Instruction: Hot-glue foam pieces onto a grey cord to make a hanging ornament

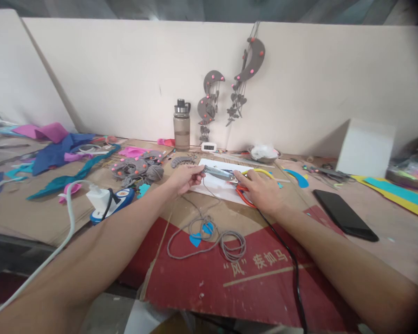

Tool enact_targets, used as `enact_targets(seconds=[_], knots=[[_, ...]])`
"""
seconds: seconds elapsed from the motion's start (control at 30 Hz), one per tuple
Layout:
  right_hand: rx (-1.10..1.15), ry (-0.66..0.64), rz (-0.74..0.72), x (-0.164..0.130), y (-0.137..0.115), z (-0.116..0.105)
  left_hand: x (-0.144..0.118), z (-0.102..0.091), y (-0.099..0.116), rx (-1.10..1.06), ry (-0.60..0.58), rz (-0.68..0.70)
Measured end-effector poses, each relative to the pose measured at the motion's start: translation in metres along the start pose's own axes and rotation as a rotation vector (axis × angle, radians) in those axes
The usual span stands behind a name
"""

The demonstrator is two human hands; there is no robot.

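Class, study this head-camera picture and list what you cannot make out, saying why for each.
All in the head view:
- Part of the scissors' handles: covered by the right hand.
- What exactly the left hand pinches: its fingers and blur hide it.
- The reading on the small white device: too small and blurred.
- The black cable's lower end: cut off by the bottom edge.

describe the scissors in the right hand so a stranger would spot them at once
Past the red part of the cardboard lies a white sheet. Above it, the right hand holds the scissors. Their yellow and orange handles set them apart from the grey cord lying nearer.
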State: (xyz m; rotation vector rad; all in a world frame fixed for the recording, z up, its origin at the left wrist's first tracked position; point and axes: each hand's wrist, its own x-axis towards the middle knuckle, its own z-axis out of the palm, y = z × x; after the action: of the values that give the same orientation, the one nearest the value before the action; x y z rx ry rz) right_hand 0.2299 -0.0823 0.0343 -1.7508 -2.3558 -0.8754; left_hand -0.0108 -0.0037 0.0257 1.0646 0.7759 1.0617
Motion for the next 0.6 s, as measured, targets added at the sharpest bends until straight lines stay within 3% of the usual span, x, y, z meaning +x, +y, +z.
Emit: enact_targets(seconds=[0.6], knots=[[0.019,-0.049,-0.015,-0.0012,0.0016,-0.0009,-0.0018,0.0030,0.0022,-0.039,0.034,-0.040]])
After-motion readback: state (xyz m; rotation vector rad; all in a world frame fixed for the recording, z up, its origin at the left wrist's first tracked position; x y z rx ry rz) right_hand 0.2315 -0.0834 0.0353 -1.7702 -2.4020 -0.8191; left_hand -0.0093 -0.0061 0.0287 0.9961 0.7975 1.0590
